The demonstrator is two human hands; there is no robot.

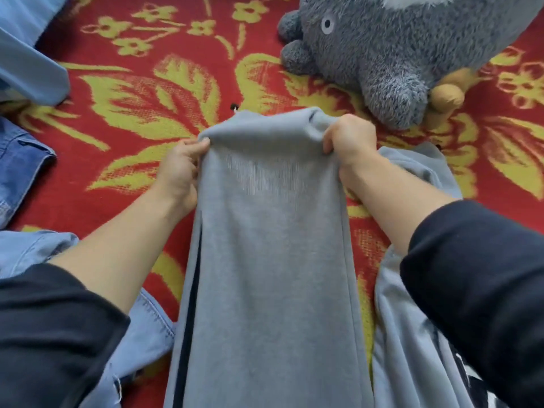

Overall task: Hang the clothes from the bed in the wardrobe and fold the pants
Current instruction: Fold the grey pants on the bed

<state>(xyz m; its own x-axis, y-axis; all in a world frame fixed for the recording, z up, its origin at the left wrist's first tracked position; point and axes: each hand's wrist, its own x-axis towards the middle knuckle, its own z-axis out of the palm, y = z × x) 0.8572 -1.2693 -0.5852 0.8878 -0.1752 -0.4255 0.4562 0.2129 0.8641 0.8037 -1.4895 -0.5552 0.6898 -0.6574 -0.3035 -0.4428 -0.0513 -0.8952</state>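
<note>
- The grey sweatpants (273, 245) lie lengthwise down the middle of the bed, stretching from the near edge, out of view at the bottom, up to a far end lifted just off the red-and-yellow floral blanket (132, 113).
- The left hand (181, 172) is closed on the left corner of that far end, thumb on top of the cloth; the right hand (348, 139) is fisted around the right corner, bunching it.
- The step in hand looks like a fold, the held end ready to travel back toward the person.
- The knit looks soft, thick and limp: light to lift, unlikely to slip, and it will sag between the hands unless held taut. The two corners are the sensible hold, as they keep the edge straight.
- A dark stripe runs along the left side seam, a useful line for squaring the fold.
- Just right of the pants lies another grey garment (412, 319), partly under the right forearm; it could get dragged along.
- Left of the pants, light denim clothing (141, 334) reaches the pants' edge near the bottom; darker denim (20, 160) sits at the bed's left edge.
- A grey plush toy (397, 54) occupies the far right, close beyond the right hand.
- The freest blanket is far-left of centre, ahead of the left hand.
</note>
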